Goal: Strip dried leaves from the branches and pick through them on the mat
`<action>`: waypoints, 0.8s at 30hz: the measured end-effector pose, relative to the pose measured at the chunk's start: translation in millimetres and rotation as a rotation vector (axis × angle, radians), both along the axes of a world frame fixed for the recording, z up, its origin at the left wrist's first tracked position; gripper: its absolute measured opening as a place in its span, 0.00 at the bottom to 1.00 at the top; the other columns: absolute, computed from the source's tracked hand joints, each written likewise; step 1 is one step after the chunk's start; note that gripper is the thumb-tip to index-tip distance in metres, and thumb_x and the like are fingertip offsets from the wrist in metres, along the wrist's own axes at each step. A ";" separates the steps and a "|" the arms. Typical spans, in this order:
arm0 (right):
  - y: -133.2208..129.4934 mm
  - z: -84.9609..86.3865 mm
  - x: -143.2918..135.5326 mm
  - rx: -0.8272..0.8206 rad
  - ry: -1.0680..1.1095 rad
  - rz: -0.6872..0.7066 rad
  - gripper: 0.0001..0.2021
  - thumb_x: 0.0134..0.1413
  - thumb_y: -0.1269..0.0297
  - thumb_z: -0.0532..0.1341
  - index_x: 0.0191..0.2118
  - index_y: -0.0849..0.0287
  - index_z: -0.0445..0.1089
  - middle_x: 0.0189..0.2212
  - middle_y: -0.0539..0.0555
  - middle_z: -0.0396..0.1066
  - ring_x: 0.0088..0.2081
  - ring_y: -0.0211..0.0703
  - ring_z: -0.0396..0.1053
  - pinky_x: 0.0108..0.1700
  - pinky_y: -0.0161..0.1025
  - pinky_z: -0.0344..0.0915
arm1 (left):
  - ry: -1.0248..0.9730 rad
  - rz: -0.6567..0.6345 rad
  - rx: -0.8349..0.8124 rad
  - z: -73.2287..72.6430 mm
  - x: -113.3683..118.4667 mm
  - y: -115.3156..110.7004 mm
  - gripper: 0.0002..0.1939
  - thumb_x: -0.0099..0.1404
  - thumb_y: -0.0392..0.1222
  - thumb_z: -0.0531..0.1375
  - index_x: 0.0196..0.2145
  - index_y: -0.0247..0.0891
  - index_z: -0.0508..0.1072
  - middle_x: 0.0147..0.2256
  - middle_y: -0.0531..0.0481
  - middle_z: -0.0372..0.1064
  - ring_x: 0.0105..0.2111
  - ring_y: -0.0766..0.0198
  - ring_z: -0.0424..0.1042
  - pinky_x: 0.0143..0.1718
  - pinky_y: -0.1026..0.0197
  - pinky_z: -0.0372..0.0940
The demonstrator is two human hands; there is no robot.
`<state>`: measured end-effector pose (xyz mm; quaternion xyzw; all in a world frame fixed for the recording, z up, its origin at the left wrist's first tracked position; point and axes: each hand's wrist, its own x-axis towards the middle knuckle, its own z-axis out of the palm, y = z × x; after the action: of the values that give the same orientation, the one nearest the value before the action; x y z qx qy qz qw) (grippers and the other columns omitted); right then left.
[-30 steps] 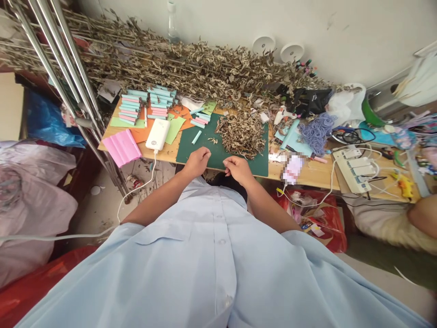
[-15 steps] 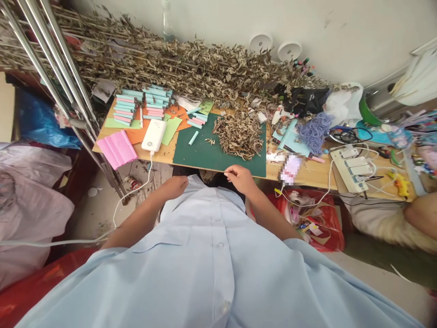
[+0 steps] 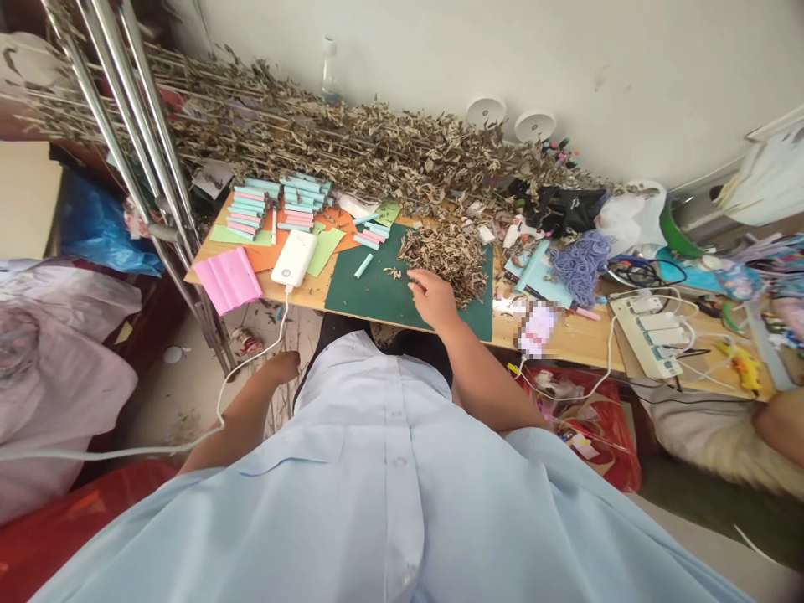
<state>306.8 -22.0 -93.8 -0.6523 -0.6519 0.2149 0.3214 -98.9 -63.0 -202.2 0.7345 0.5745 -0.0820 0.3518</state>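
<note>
While the right hand [image 3: 433, 298] curls its fingers narrowly near-left of the dried-leaf heap [image 3: 449, 255], any hold by it or the left hand [image 3: 281, 367] is unclear; the heap looks light, brittle: pinch loosely.

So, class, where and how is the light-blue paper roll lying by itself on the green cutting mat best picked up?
Probably pinch the light-blue paper roll across its middle, from above and the near side. It is a slim cylinder lying flat, slanting from near left to far right, so its long sides suit a pinch; other paper rolls lie beyond its far end.
</note>
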 end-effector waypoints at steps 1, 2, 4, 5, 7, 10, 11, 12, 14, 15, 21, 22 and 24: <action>8.0 3.2 2.8 0.006 -0.040 -0.017 0.17 0.65 0.65 0.56 0.55 0.55 0.77 0.57 0.58 0.75 0.58 0.50 0.72 0.64 0.49 0.65 | -0.002 0.009 0.002 0.4 0.6 -1.4 0.10 0.52 0.37 0.64 0.23 0.38 0.63 0.19 0.53 0.61 0.26 0.63 0.63 0.31 0.64 0.58; 16.4 6.2 5.2 0.005 -0.080 -0.032 0.18 0.66 0.65 0.56 0.55 0.56 0.77 0.57 0.59 0.76 0.58 0.51 0.72 0.65 0.50 0.65 | 0.003 0.018 0.000 2.1 2.8 -1.9 0.09 0.55 0.38 0.63 0.24 0.38 0.65 0.22 0.51 0.65 0.28 0.62 0.65 0.32 0.63 0.59; 33.7 10.3 7.7 -0.027 -0.157 -0.036 0.19 0.67 0.67 0.55 0.58 0.58 0.75 0.56 0.60 0.76 0.57 0.53 0.73 0.63 0.52 0.65 | -0.032 0.034 0.007 9.9 13.9 -0.4 0.07 0.62 0.43 0.60 0.29 0.38 0.70 0.29 0.48 0.72 0.32 0.60 0.69 0.35 0.62 0.60; 42.2 11.2 7.4 -0.056 -0.199 -0.029 0.20 0.66 0.68 0.55 0.60 0.59 0.73 0.56 0.61 0.76 0.56 0.55 0.73 0.62 0.52 0.66 | -0.072 0.040 0.018 16.1 22.9 1.2 0.09 0.65 0.46 0.58 0.31 0.39 0.72 0.31 0.48 0.74 0.34 0.59 0.70 0.36 0.62 0.61; 57.1 10.6 3.5 -0.129 -0.293 -0.011 0.20 0.64 0.69 0.58 0.60 0.60 0.72 0.54 0.63 0.77 0.54 0.57 0.74 0.59 0.52 0.68 | -0.253 0.037 0.058 32.4 46.7 5.0 0.11 0.67 0.49 0.57 0.34 0.40 0.74 0.33 0.48 0.75 0.34 0.59 0.71 0.36 0.62 0.61; 71.7 6.5 -5.2 -0.229 -0.414 -0.018 0.19 0.61 0.69 0.63 0.57 0.60 0.74 0.47 0.65 0.79 0.50 0.60 0.75 0.55 0.52 0.68 | -0.456 0.031 0.132 60.1 88.1 10.5 0.14 0.68 0.52 0.57 0.35 0.40 0.75 0.31 0.49 0.74 0.32 0.61 0.69 0.36 0.61 0.60; 74.2 5.3 -7.4 -0.248 -0.431 -0.030 0.18 0.60 0.69 0.63 0.56 0.59 0.75 0.45 0.65 0.79 0.48 0.60 0.75 0.54 0.51 0.68 | -0.508 0.025 0.153 68.1 100.9 12.3 0.14 0.68 0.52 0.57 0.35 0.40 0.75 0.30 0.49 0.74 0.31 0.61 0.69 0.35 0.61 0.60; 75.8 4.5 -8.6 -0.254 -0.435 -0.046 0.17 0.60 0.69 0.63 0.55 0.58 0.76 0.43 0.64 0.80 0.47 0.60 0.76 0.53 0.51 0.69 | -0.553 0.022 0.175 74.9 112.3 14.2 0.14 0.68 0.52 0.58 0.34 0.39 0.75 0.30 0.50 0.73 0.30 0.62 0.68 0.35 0.61 0.60; 76.8 4.3 -8.4 -0.235 -0.418 -0.074 0.17 0.61 0.69 0.61 0.55 0.55 0.76 0.42 0.63 0.80 0.46 0.59 0.76 0.51 0.49 0.69 | -0.642 0.021 0.208 84.9 130.5 18.8 0.13 0.68 0.50 0.59 0.33 0.39 0.75 0.29 0.51 0.72 0.30 0.63 0.68 0.34 0.62 0.59; 76.7 4.9 -7.0 -0.218 -0.405 -0.084 0.18 0.62 0.68 0.59 0.55 0.55 0.76 0.43 0.62 0.80 0.46 0.59 0.76 0.50 0.48 0.69 | -0.676 0.022 0.221 88.3 137.5 21.8 0.13 0.68 0.50 0.59 0.33 0.39 0.75 0.29 0.51 0.72 0.30 0.63 0.68 0.34 0.62 0.59; 77.8 7.9 -3.1 -0.225 -0.448 -0.091 0.16 0.62 0.64 0.60 0.53 0.56 0.76 0.43 0.62 0.80 0.46 0.58 0.76 0.50 0.49 0.70 | -0.770 0.046 0.313 98.5 172.5 51.0 0.12 0.69 0.48 0.59 0.32 0.38 0.75 0.29 0.52 0.71 0.30 0.64 0.66 0.34 0.62 0.58; 78.6 7.6 -5.1 -0.240 -0.475 -0.087 0.16 0.60 0.64 0.62 0.53 0.56 0.76 0.43 0.62 0.80 0.46 0.59 0.76 0.50 0.50 0.71 | -0.778 0.051 0.325 99.1 180.0 56.9 0.12 0.69 0.47 0.59 0.32 0.38 0.74 0.29 0.53 0.71 0.30 0.64 0.66 0.34 0.62 0.58; 80.1 6.9 -10.4 -0.256 -0.520 -0.084 0.17 0.57 0.65 0.64 0.52 0.56 0.76 0.44 0.63 0.80 0.46 0.59 0.76 0.49 0.50 0.71 | -0.800 0.049 0.337 98.4 196.8 68.2 0.11 0.68 0.46 0.60 0.32 0.37 0.74 0.28 0.53 0.69 0.29 0.64 0.65 0.35 0.61 0.58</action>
<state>296.4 58.1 -86.9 -0.7472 -0.6524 0.1073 0.0674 97.9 5.2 -103.9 0.7418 0.4155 0.3123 0.4238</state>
